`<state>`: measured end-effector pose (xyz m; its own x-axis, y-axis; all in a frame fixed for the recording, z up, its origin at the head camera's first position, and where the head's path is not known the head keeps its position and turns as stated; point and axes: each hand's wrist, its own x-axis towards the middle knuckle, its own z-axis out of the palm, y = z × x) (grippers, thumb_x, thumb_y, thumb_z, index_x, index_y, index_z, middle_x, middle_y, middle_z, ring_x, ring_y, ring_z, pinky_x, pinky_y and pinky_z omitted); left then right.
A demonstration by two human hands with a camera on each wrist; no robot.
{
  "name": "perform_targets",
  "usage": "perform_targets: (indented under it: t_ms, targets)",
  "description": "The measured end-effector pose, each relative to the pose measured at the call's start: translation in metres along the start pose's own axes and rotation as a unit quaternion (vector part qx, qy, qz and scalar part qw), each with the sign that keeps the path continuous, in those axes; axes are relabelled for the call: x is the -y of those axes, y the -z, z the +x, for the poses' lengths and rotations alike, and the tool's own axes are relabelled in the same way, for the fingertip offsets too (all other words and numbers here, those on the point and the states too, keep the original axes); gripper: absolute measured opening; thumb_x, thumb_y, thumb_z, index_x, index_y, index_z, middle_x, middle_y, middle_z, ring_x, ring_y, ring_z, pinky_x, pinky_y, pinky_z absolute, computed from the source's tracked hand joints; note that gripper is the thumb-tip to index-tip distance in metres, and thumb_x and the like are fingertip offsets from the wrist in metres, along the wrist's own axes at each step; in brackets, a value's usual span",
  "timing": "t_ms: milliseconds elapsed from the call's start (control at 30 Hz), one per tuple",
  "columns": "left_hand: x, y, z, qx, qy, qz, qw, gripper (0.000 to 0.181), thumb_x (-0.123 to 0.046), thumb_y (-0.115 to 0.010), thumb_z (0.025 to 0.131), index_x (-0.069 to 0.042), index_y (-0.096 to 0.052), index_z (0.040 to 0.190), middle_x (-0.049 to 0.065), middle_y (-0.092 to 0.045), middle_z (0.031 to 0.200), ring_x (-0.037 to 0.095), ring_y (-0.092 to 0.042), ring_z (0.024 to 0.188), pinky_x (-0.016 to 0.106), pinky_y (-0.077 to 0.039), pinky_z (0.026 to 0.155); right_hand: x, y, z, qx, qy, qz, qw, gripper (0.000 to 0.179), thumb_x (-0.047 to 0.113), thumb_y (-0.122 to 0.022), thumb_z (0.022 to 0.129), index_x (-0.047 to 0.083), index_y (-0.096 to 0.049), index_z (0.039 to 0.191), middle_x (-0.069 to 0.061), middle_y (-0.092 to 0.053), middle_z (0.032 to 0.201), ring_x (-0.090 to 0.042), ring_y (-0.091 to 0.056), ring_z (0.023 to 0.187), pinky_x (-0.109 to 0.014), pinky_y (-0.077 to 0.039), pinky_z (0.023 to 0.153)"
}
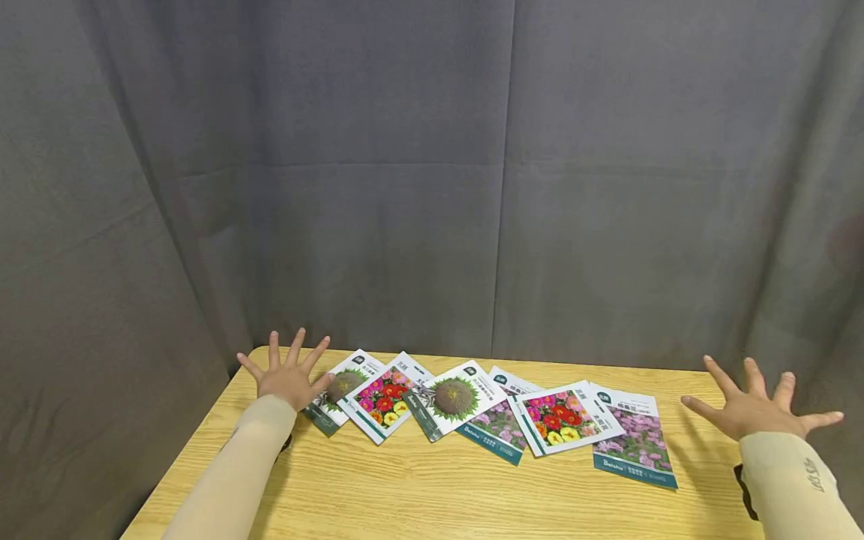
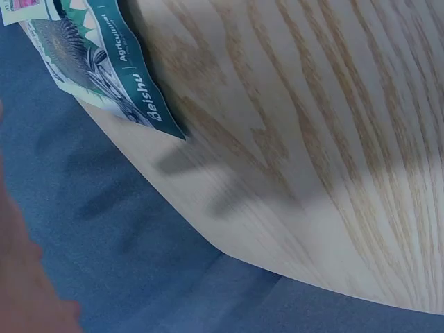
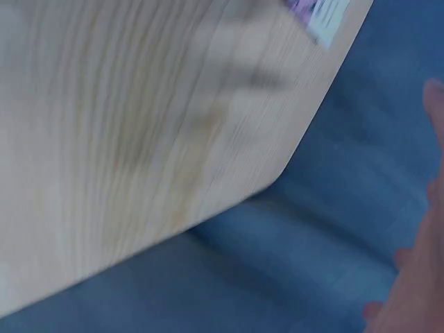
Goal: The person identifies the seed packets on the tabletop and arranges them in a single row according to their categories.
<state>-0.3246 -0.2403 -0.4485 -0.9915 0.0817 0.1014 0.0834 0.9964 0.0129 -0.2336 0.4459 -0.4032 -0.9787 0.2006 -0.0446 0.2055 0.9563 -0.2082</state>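
A: Item, flat printed packets, six: state location.
B: One overlapping row across the bench point(image 1: 405, 499). From the left: sunflower-head packet point(image 1: 346, 382), mixed-bloom packet point(image 1: 386, 399), second sunflower-head packet point(image 1: 455, 398), pink-flower packet point(image 1: 498, 426), second mixed-bloom packet point(image 1: 565, 416), second pink-flower packet point(image 1: 637, 441).

A: Overlaps?
B: The first mixed-bloom packet covers an edge of the leftmost; the second lies over parts of both pink-flower packets.

A: Hands?
B: Left hand point(image 1: 286, 381): fingers spread wide, nothing grasped, thumb over the leftmost packet's edge; contact cannot be told. Right hand point(image 1: 764, 414): fingers likewise apart, holding nothing, just beyond the row's right end, clear of the packets.

A: Handling, by judgement?
B: Light; thin, bendable wrapper; likely slick on the printed face. The leftmost shows a curved lower border in the left wrist view, so expect flexing. Contents not visible; probably little harmed by a gentle pinch, though creasing is possible.

A: Where to take hold?
B: By a free corner or long edge, thumb above and fingers beneath. Begin with uppermost pieces; drawing out a lower one would probably drag its neighbour.
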Motion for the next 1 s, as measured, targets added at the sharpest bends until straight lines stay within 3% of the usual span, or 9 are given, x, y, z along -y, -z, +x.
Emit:
perform_targets:
  t_ms: [267,367,500,600,800,900,1000]
  targets:
    - [0.003,-0.007,0.000,-0.022,-0.014,0.014,0.9996,0.072,-0.062,-0.049,0.099,-0.032,-0.026,0.161,0.014,-0.012,0.169,0.052,0.008,0.150,0.087,0.013,0.095,0.054,-0.016,0.012,0.009,0.026,0.018,0.9995,0.102,0.085,-0.034,0.089,0.019,-0.006,0.163,-0.034,0.017,0.159,-0.068,0.030,0.131,-0.089,0.022,0.078]
    - [0.003,-0.010,-0.002,-0.037,-0.019,0.016,0.9990,0.069,-0.057,-0.053,0.100,-0.029,-0.032,0.160,0.016,-0.020,0.167,0.052,-0.002,0.150,0.087,0.006,0.098,0.084,-0.029,0.016,-0.002,0.055,0.026,0.9981,0.096,0.080,-0.038,0.093,0.017,-0.016,0.162,-0.034,0.009,0.161,-0.070,0.021,0.136,-0.091,0.016,0.081]
    - [-0.002,-0.013,-0.004,-0.041,-0.021,0.015,0.9988,0.063,-0.050,-0.057,0.100,-0.023,-0.041,0.156,0.017,-0.028,0.163,0.053,-0.015,0.148,0.088,-0.005,0.100,0.125,-0.047,0.015,-0.030,0.096,0.047,0.9938,0.080,0.063,-0.047,0.100,0.014,-0.025,0.159,-0.034,-0.003,0.160,-0.067,0.000,0.141,-0.093,-0.005,0.091]
    - [-0.004,-0.015,-0.004,-0.037,-0.017,0.006,0.9991,0.061,-0.048,-0.057,0.101,-0.020,-0.044,0.153,0.019,-0.030,0.161,0.053,-0.019,0.147,0.087,-0.005,0.100,0.158,-0.058,0.010,-0.041,0.119,0.084,0.9885,0.070,0.045,-0.053,0.103,0.009,-0.029,0.158,-0.036,-0.012,0.158,-0.065,-0.014,0.139,-0.086,-0.025,0.093]
    - [-0.004,-0.018,-0.005,-0.032,-0.003,-0.011,0.9994,0.060,-0.048,-0.055,0.102,-0.018,-0.044,0.152,0.022,-0.033,0.157,0.053,-0.026,0.143,0.086,-0.013,0.101,0.218,-0.081,-0.002,-0.068,0.164,0.184,0.9667,0.057,0.022,-0.059,0.101,-0.002,-0.042,0.150,-0.036,-0.033,0.149,-0.057,-0.037,0.134,-0.069,-0.039,0.101]
    - [-0.004,-0.021,-0.006,-0.030,0.002,-0.025,0.9992,0.058,-0.046,-0.054,0.103,-0.017,-0.042,0.152,0.025,-0.034,0.154,0.057,-0.028,0.139,0.083,-0.022,0.101,0.242,-0.092,-0.007,-0.096,0.193,0.227,0.9497,0.051,0.015,-0.062,0.098,-0.003,-0.050,0.143,-0.032,-0.044,0.143,-0.051,-0.047,0.129,-0.063,-0.042,0.102]
    - [-0.003,-0.025,-0.007,-0.030,0.009,-0.051,0.9982,0.056,-0.043,-0.055,0.104,-0.014,-0.042,0.150,0.029,-0.035,0.149,0.060,-0.031,0.135,0.078,-0.033,0.099,0.261,-0.103,-0.015,-0.108,0.214,0.280,0.9298,0.043,0.009,-0.065,0.095,-0.002,-0.058,0.136,-0.027,-0.053,0.136,-0.045,-0.057,0.119,-0.055,-0.050,0.094]
